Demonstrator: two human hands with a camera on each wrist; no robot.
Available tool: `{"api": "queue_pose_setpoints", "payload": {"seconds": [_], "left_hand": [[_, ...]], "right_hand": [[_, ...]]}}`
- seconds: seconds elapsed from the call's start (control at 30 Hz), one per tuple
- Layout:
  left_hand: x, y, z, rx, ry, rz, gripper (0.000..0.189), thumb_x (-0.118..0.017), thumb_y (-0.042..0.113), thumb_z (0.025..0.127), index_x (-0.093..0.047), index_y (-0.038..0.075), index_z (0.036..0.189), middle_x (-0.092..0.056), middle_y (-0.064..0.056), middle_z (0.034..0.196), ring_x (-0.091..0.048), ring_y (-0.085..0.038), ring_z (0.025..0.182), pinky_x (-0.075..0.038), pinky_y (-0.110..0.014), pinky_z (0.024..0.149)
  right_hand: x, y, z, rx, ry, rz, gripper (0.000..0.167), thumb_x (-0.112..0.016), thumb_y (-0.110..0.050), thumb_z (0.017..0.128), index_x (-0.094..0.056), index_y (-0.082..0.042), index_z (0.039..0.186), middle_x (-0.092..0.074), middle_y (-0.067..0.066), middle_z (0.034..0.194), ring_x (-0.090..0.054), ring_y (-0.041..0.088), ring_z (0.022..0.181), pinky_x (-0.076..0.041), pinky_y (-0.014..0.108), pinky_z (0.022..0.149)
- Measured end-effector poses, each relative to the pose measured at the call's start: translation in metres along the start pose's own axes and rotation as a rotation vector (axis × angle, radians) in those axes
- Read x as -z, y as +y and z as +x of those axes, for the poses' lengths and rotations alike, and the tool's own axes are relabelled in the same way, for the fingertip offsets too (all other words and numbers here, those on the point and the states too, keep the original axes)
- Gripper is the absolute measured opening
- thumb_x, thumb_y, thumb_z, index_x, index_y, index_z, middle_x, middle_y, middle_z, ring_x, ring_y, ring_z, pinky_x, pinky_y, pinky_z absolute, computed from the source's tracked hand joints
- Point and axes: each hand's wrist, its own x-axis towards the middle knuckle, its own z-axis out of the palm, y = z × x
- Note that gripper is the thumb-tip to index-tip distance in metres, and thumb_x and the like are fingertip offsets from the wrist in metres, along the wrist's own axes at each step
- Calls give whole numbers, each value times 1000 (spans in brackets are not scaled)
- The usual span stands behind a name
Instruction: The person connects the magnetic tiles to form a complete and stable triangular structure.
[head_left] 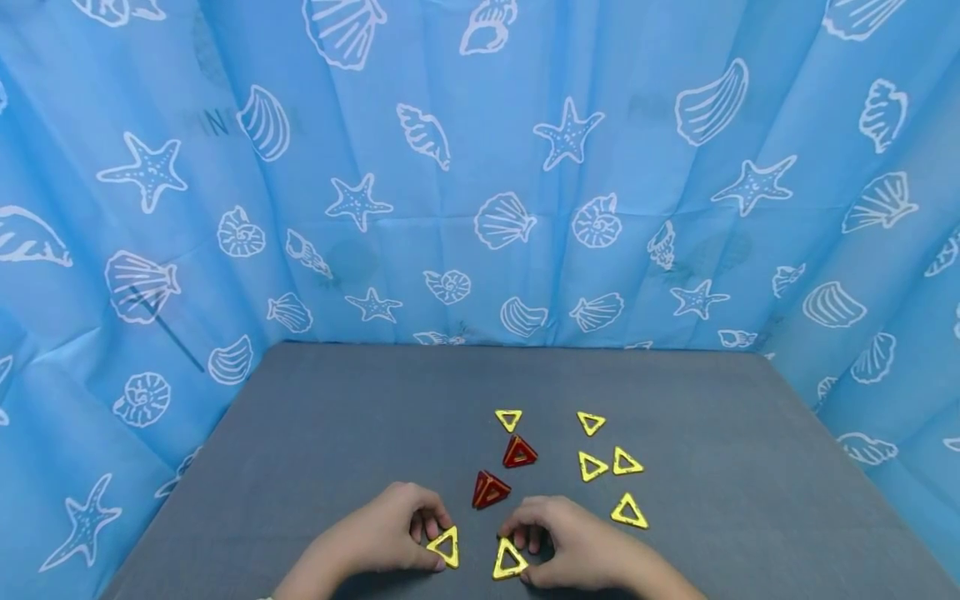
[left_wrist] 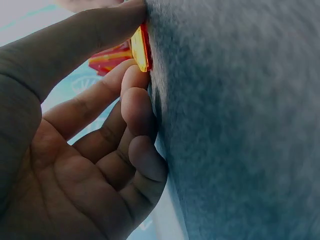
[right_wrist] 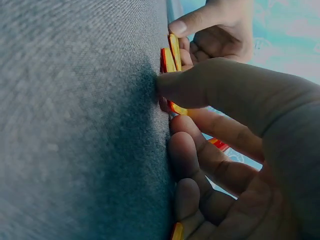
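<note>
left hand (head_left: pixel 397 527): thumb and index finger pinch a yellow triangle, the left piece (head_left: pixel 455 552), by two of its corners, low at the near side of the grey cloth (head_left: pixel 337 433). the other fingers curl loosely in behind. right hand (head_left: pixel 570 542): same manner, thumb and forefinger pinching a second yellow triangle, the right piece (head_left: pixel 510 574), at its top and lower right corners. the two pieces face each other, a gap of cloth between.

just beyond the hands, two red pieces (head_left: pixel 512 445), seemingly raised like small pyramids. five other yellow triangles (head_left: pixel 630 522) lie beyond and to the right, apart from one another.

handling, by judgement: flat, thin frames with open middles; probably rigid plastic, very light, glossy enough to slide under a dry fingertip. hardly fragile. best hold is across the rim, corner to corner or on opposite edges, leaving the facing edge free. thinness makes lifting from the cloth fiddly; a fingertip in the opening may help.
</note>
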Motion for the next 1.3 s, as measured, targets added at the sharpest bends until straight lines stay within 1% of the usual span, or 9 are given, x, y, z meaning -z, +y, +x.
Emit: {"api": "queue_pose_setpoints", "payload": {"seconds": [0.13, 0.33, 0.4, 0.53, 0.63, 0.87, 1.03, 1.2, 1.3], "left_hand": [[-3, 3, 1, 2, -4, 10, 22, -92, 13, 80, -77, 15, 96, -67, 1, 81, -58, -8, 67, -47, -22, 60], [-9, 6, 1, -3, 4, 45, 25, -95, 15, 78, -74, 16, 92, -66, 3, 79, -58, -7, 65, -48, -23, 59], [-10, 6, 2, -9, 6, 50, 26, -95, 15, 77, -73, 16, 91, -66, 3, 78, -58, -6, 64, -48, -23, 59], [-13, 8, 2, -18, 4, 44, 27, -95, 15, 77, -72, 15, 90, -66, 4, 77, -58, -6, 64, -48, -23, 59], [-16, 9, 4, -23, -4, 36, 27, -95, 14, 77, -72, 15, 90, -66, 4, 76, -58, -6, 63, -48, -23, 58], [-23, 13, 10, -30, -44, 6, 25, -93, 13, 79, -71, 14, 90, -65, 3, 74, -58, -6, 62, -47, -22, 57], [-26, 14, 11, -24, -39, 14, 25, -93, 14, 79, -71, 15, 90, -65, 4, 74, -58, -6, 62, -48, -22, 57], [-27, 15, 11, -35, -30, 35, 26, -93, 15, 79, -70, 16, 90, -65, 5, 73, -58, -5, 61, -47, -22, 57], [-28, 16, 11, -30, -25, 37, 26, -93, 16, 79, -71, 16, 93, -64, 5, 73, -58, -5, 59, -47, -22, 55]], "right_hand": [[0, 0, 0, 8, 7, 27, 30, -81, -8, 89, -78, -15, 118, -68, -7, 96, -63, 3, 83, -55, 22, 73], [-3, 1, -1, 80, 30, -6, 26, -77, -2, 89, -79, -12, 113, -68, -7, 96, -63, 1, 81, -56, 22, 72], [-5, 1, 0, 71, 40, -14, 24, -78, -3, 89, -79, -13, 111, -68, -8, 95, -62, 0, 80, -56, 22, 72], [-5, 1, 2, 10, 58, -13, 19, -80, -5, 89, -79, -15, 105, -67, -10, 93, -63, 1, 79, -55, 21, 72], [-6, 1, 4, -19, 64, -12, 15, -81, -7, 89, -78, -16, 101, -67, -9, 92, -62, 1, 79, -55, 21, 72], [-8, 2, 3, -9, 62, -10, 9, -82, -16, 93, -77, -19, 100, -66, -6, 93, -62, 2, 79, -54, 22, 71], [-8, 1, 4, -14, 64, -16, 9, -82, -17, 93, -77, -19, 100, -65, -6, 91, -61, 2, 78, -54, 22, 71], [-7, 0, 3, -16, 64, -16, 9, -82, -17, 93, -76, -19, 100, -65, -6, 92, -61, 3, 78, -54, 22, 71], [-7, 0, 4, -20, 62, -16, 9, -82, -18, 93, -76, -19, 99, -65, -7, 92, -62, 3, 78, -54, 22, 71]]}}
